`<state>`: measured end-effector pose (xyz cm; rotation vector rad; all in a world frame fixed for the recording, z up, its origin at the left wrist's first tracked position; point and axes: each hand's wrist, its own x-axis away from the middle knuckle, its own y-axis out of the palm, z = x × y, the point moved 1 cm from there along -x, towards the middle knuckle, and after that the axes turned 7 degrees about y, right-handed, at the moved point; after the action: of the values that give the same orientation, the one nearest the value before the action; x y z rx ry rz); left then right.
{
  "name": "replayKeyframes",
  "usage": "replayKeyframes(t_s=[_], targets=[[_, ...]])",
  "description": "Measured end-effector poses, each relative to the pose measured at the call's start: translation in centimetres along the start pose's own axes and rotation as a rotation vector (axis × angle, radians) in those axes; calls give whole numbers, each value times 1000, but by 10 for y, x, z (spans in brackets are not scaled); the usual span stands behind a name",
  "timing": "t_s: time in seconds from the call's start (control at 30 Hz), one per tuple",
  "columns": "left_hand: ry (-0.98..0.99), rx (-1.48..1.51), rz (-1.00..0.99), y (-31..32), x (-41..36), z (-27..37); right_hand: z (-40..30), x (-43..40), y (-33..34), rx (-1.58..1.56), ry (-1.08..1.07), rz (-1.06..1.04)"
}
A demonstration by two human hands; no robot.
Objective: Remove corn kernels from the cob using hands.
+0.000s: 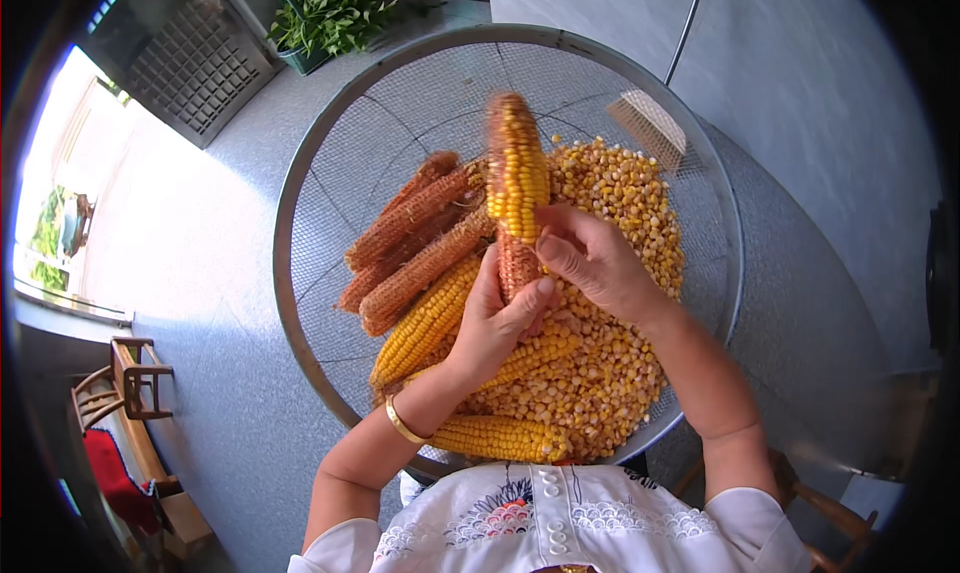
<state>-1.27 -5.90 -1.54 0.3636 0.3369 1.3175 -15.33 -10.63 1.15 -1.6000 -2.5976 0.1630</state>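
Note:
My left hand (501, 321) grips the bare lower end of a partly shelled corn cob (517, 175). Yellow kernels still cover much of its upper part, and its tip points away from me, slightly blurred. Against the cob's right side, the thumb and fingers of my right hand (592, 261) touch the lower edge of the kernels. Both hands are above a large round mesh sieve (319, 168). Loose corn kernels (615, 198) are heaped to the right and below. Several stripped cobs (420, 273) lie at left, beside a full ear of corn (431, 321); another full ear (499, 438) lies nearest me.
Beyond the sieve's right rim a broom (649, 126) leans, its bristles seen through the mesh. A potted plant (322, 21) stands near a metal door (187, 55) at upper left. Wooden chairs (135, 378) are at left, and another piece of wooden furniture (832, 505) is at lower right.

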Motion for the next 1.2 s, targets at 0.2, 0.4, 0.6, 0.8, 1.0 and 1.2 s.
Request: replayKeyframes(t_s=[0.2, 0.4, 0.6, 0.8, 1.0, 1.2], targets=[[-5, 32, -45, 10, 0, 7, 4, 2, 8, -12, -68, 31], [-73, 0, -20, 9, -1, 9, 3, 1, 10, 0, -134, 29], [-129, 160, 6, 7, 0, 12, -10, 4, 7, -106, -2, -103], [-73, -14, -12, 10, -3, 11, -7, 5, 6, -289, 126, -111], [-112, 25, -29, 4, -2, 9, -5, 4, 7, -145, 15, -61], [-170, 48, 6, 8, -2, 13, 6, 5, -2, -427, 210, -256]])
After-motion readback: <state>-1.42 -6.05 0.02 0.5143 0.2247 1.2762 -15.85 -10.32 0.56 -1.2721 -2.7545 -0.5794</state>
